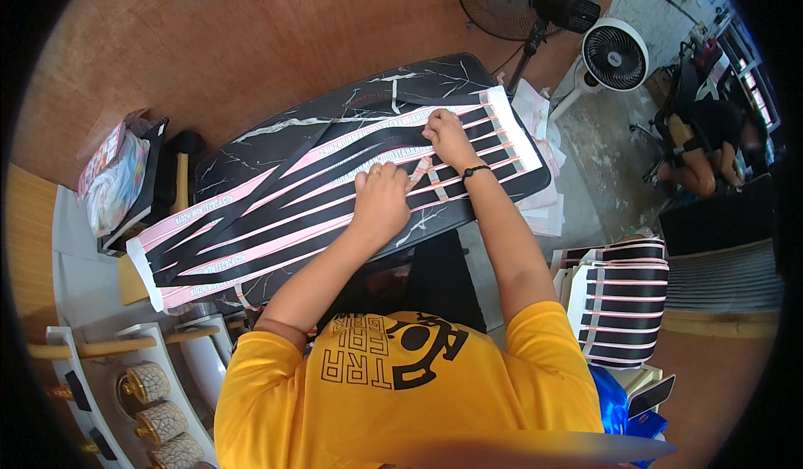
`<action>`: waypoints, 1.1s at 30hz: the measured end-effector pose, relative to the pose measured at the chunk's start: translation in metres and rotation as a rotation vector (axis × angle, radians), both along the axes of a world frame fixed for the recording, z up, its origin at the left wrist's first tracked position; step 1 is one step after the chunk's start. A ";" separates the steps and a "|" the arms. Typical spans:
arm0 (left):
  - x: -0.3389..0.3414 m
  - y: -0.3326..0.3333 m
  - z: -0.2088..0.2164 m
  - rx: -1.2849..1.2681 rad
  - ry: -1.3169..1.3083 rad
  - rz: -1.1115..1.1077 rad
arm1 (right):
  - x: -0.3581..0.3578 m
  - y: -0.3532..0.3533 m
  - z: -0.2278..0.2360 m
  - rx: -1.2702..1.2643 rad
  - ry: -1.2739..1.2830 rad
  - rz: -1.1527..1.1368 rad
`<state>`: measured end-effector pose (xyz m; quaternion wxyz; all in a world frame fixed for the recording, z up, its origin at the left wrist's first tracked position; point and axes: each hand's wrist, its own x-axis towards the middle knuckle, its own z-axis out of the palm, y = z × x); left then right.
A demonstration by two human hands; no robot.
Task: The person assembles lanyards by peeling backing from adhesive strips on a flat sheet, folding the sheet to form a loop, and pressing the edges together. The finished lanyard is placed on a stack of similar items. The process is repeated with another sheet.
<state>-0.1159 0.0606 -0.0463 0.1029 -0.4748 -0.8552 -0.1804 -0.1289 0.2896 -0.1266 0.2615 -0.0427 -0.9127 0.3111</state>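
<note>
A long pink and white sheet (343, 153) with printed lettering lies slantwise on a black marbled table (280, 122). Several flat black straps (259, 225) run lengthwise along it, some crossing or bowing at the left. Near the sheet's right end, my right hand (446, 137) is closed, its fingers pinching a black strap (393, 137) that curves up from the left. My left hand (382, 199) rests over the middle of the sheet with curled fingers; what lies under them is hidden. Beside its thumb is a short orange-pink strip (421, 171). Clear tape (502, 130) crosses the straps by the white right end.
At the right stands a stack of similar strapped sheets (623, 302). Beyond the table are a black fan (535, 5) and a white fan (615, 55). A plastic-wrapped bundle (117, 189) sits at the left, above a shelf of patterned cups (159, 423). A person (703, 138) sits far right.
</note>
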 end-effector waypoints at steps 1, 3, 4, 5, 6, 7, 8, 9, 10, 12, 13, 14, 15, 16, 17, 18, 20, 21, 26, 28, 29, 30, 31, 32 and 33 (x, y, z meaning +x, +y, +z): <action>0.006 -0.008 0.001 0.021 -0.031 -0.001 | -0.001 0.001 0.001 -0.017 -0.033 -0.036; 0.008 -0.015 0.001 0.045 -0.064 0.035 | 0.002 0.003 0.006 -0.212 0.063 0.061; 0.006 -0.017 0.000 0.051 -0.066 0.072 | 0.006 0.004 0.008 -0.279 0.092 0.074; 0.003 -0.018 -0.001 0.075 -0.059 0.102 | 0.011 0.004 0.010 -0.362 0.092 0.083; 0.000 -0.018 -0.002 0.092 -0.069 0.137 | 0.018 0.005 0.012 -0.235 0.090 0.090; -0.002 -0.017 -0.003 0.091 -0.066 0.150 | 0.027 0.007 0.014 -0.112 0.080 0.109; -0.003 -0.017 -0.002 0.088 -0.071 0.159 | 0.035 0.006 0.013 0.008 0.074 0.123; -0.002 -0.016 -0.001 0.061 -0.097 0.172 | 0.043 0.004 0.011 0.044 0.048 0.145; 0.000 -0.016 0.001 0.076 -0.110 0.160 | 0.046 0.003 0.010 0.067 -0.020 0.125; 0.009 -0.021 0.008 0.058 -0.129 0.110 | 0.047 -0.002 0.004 0.123 -0.083 0.060; 0.016 -0.024 0.012 0.036 -0.156 0.093 | 0.045 -0.002 0.002 0.144 -0.053 0.010; 0.027 -0.031 0.016 0.000 -0.180 0.030 | 0.042 -0.002 0.000 0.157 -0.050 -0.038; 0.038 -0.038 0.020 0.005 -0.174 -0.030 | 0.039 -0.002 -0.001 0.168 -0.058 -0.084; 0.048 -0.044 0.023 0.007 -0.187 -0.039 | 0.036 0.001 0.000 0.129 -0.068 -0.083; 0.055 -0.049 0.024 0.052 -0.177 -0.063 | 0.035 0.003 0.002 0.046 -0.038 -0.017; 0.054 -0.050 0.024 0.015 -0.189 -0.010 | 0.035 0.006 0.004 -0.035 -0.011 0.044; 0.051 -0.054 0.022 0.055 -0.166 0.061 | 0.042 0.008 0.007 -0.232 -0.005 0.086; 0.047 -0.055 0.020 0.049 -0.176 0.082 | 0.048 0.008 0.009 -0.182 0.028 0.089; 0.040 -0.058 0.020 0.114 -0.165 0.100 | 0.078 0.002 0.006 0.109 -0.036 0.084; 0.045 -0.061 0.029 0.046 -0.196 0.032 | 0.076 -0.001 0.000 0.181 -0.086 0.000; 0.055 -0.066 0.034 -0.024 -0.230 -0.019 | 0.073 -0.002 -0.003 0.199 -0.087 -0.049; 0.067 -0.073 0.039 -0.074 -0.257 -0.069 | 0.070 -0.001 -0.005 0.216 -0.090 -0.096; 0.078 -0.078 0.043 -0.043 -0.291 -0.123 | 0.068 0.002 -0.006 0.162 -0.078 -0.094; 0.083 -0.080 0.046 -0.023 -0.283 -0.129 | 0.067 0.003 -0.006 0.138 -0.058 -0.074; 0.086 -0.082 0.048 0.000 -0.282 -0.139 | 0.066 0.004 -0.006 0.115 -0.030 -0.062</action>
